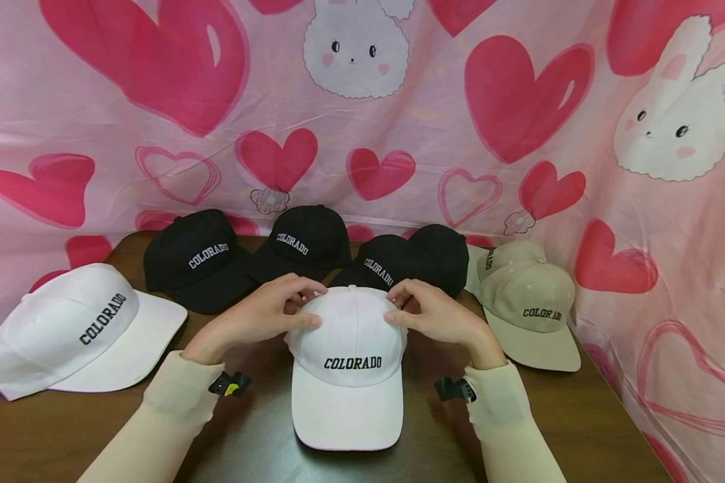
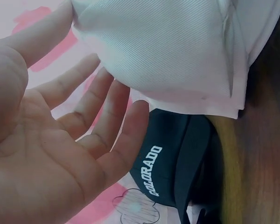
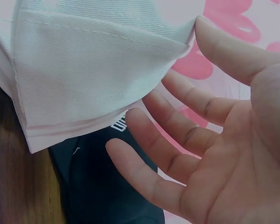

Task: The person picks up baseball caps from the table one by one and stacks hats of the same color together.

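Observation:
A white baseball cap (image 1: 352, 335) with COLORADO in dark letters sits upright in the middle of the table, brim toward me. On the left of its crown, my left hand (image 1: 266, 307) touches the cloth with its thumb and fingertips. My right hand (image 1: 436, 310) mirrors it on the other side. In the left wrist view, the fingers (image 2: 86, 112) are spread and gently bent against the white cloth (image 2: 163, 51). Relaxed fingers (image 3: 177, 128) also show in the right wrist view, with the thumb tip at the edge of the crown (image 3: 93, 70).
Another white cap (image 1: 90, 329) lies at the left. Several black caps (image 1: 187, 255) line the back of the brown wooden table (image 1: 248, 429). Beige caps (image 1: 528, 288) overlap at the right. A pink cloth with hearts and rabbits (image 1: 417, 121) hangs behind and along the sides.

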Available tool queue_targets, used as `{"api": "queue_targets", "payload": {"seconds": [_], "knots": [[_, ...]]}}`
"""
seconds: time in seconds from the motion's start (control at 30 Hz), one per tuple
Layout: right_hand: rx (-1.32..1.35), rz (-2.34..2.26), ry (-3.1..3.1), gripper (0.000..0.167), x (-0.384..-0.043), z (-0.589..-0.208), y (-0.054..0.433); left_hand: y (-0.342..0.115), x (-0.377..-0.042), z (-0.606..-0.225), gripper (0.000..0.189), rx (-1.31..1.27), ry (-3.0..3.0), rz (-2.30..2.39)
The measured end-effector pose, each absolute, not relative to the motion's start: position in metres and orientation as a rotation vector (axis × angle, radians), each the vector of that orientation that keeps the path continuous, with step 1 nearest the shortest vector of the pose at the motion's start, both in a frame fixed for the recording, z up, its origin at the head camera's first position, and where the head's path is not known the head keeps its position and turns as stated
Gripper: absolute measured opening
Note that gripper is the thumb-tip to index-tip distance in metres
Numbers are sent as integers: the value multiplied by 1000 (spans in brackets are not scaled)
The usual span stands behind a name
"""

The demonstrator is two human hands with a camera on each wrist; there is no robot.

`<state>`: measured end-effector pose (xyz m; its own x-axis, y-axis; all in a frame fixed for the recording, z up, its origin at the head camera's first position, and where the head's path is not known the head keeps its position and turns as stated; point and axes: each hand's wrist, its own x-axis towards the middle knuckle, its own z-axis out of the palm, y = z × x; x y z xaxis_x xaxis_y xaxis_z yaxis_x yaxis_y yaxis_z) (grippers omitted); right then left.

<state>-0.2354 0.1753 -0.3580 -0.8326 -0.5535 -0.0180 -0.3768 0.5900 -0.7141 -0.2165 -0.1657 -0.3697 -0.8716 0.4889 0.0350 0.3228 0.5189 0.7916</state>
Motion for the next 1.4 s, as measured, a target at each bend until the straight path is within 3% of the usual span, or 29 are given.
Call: {"api": "queue_targets", "payload": {"seconds": [0.4, 0.83, 1.4], "knots": [[-820, -1141, 2607, 34, -233, -351, 177, -181, -217, -360, 49, 747, 2700, 1297], [-889, -1182, 2643, 34, -228, -344, 173, -218, -214, -335, 49, 630, 2883, 1306], [-1043, -1217, 2660, 37, -214, -332, 157, -290, -201, -319, 54, 252, 3094, 1390]]}}
